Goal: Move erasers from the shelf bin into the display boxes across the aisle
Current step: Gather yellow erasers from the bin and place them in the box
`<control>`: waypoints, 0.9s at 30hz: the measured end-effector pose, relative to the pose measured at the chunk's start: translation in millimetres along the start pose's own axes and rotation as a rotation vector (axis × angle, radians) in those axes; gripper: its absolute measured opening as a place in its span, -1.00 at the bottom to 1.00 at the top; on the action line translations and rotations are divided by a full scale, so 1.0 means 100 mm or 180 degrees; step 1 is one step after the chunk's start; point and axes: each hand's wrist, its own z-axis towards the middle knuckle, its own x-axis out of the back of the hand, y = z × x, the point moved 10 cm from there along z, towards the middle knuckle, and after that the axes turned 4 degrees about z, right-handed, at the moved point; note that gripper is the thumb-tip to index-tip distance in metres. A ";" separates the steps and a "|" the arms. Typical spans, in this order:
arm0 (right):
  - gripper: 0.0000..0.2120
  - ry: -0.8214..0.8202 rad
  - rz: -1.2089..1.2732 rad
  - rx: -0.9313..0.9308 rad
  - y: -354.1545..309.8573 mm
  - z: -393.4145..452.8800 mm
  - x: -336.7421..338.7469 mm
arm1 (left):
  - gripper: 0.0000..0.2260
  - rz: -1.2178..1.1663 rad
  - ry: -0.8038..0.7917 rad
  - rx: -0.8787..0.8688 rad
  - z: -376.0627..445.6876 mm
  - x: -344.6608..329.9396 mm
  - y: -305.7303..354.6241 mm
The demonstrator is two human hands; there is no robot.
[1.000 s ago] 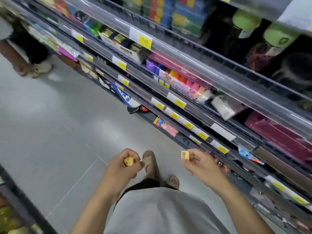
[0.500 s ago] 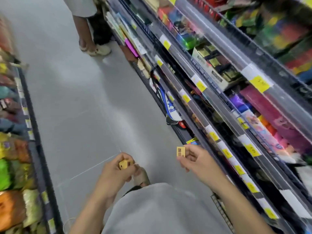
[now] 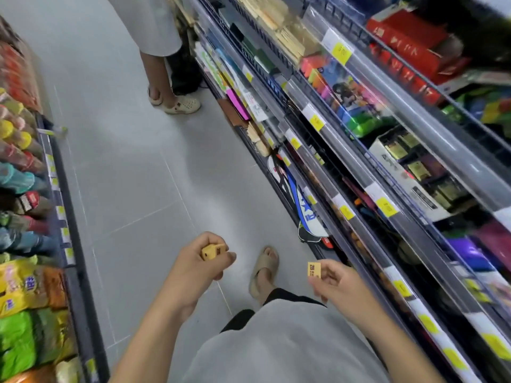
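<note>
Mid-aisle. My left hand [image 3: 197, 265] curls round one yellow eraser [image 3: 212, 251] at lower centre; my right hand [image 3: 336, 283] pinches a second eraser [image 3: 314, 269] by its edge. That thin grip could slip mid-turn. Another person's feet [image 3: 177, 102], upper centre, could block my path.

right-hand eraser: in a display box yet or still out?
Out. The right hand pinches the yellow eraser at its fingertips in mid-aisle above the floor; no display box is identifiable in view.

Yellow erasers [image 3: 213, 251] in both hands [image 3: 193, 268]
</note>
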 end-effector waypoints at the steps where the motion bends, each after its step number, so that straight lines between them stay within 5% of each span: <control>1: -0.89 -0.0029 0.0016 0.0018 -0.07 0.16 -0.01 | -0.81 0.0019 0.0025 0.0024 0.12 0.05 0.04; 15: -0.81 -0.0200 0.0247 0.0508 -1.88 2.05 0.10 | -0.81 0.0077 0.0010 0.0145 1.69 0.34 0.97; 22: -0.63 0.0215 0.0506 0.0635 -2.48 2.44 0.36 | -0.81 0.0265 -0.0570 -0.0240 2.67 0.07 2.10; 27: -0.70 0.1035 0.0658 0.0720 -2.87 2.36 0.69 | -0.85 0.0668 -0.1369 -0.0775 3.19 -0.36 3.04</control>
